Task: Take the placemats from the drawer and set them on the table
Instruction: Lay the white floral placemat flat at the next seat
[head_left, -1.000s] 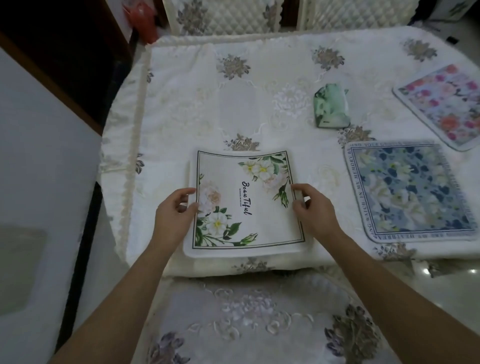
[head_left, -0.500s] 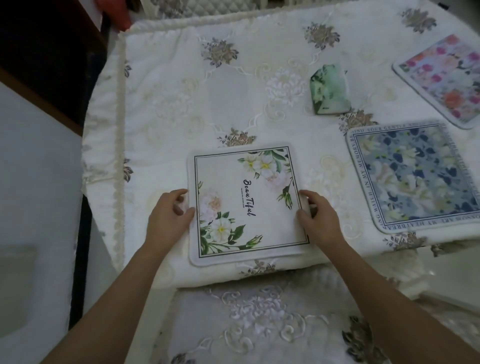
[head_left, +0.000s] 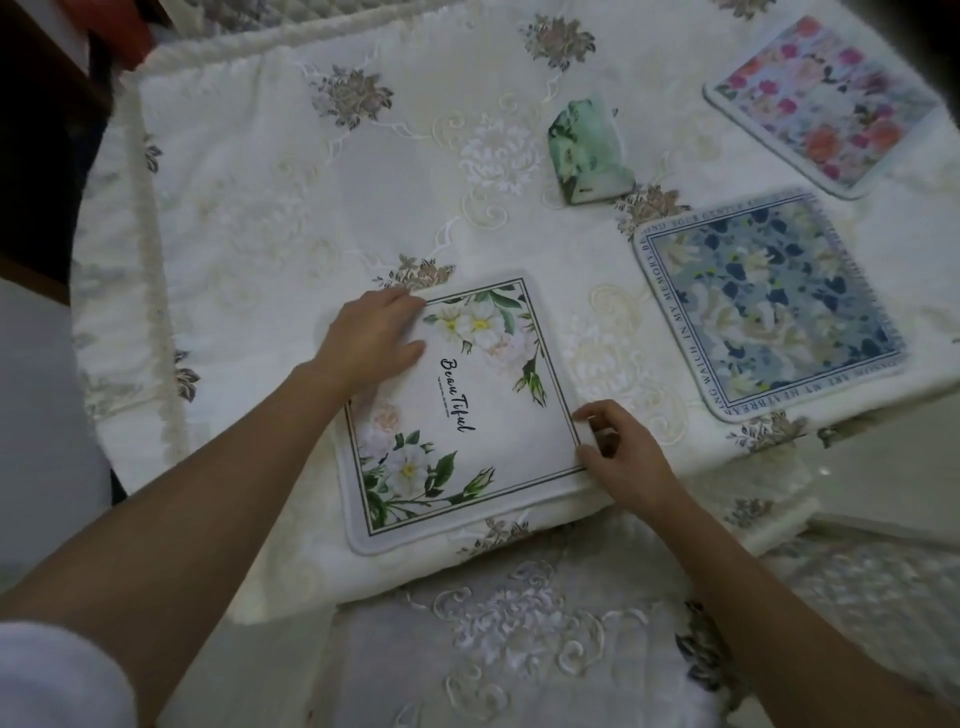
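Note:
A white placemat (head_left: 467, 415) with white flowers and the word "Beautiful" lies flat near the front edge of the table (head_left: 260, 234), turned a little clockwise. My left hand (head_left: 374, 338) rests flat on its far left corner. My right hand (head_left: 623, 457) is at the mat's right edge near the front corner, thumb and curled fingers pinching that edge. To the right lies a blue floral placemat (head_left: 769, 306), and behind it, at the far right, a pink floral placemat (head_left: 826, 98). No drawer is in view.
A small green and white folded object (head_left: 587, 150) sits mid-table behind the mats. An embroidered cream cloth covers the table and hangs over its front edge. A chair back with a matching cover (head_left: 509, 649) stands right below me. A dark gap runs along the left.
My left hand went from the mat's left edge up onto its far left corner. My right hand slid down the right edge toward the front corner. The mat has turned slightly clockwise.

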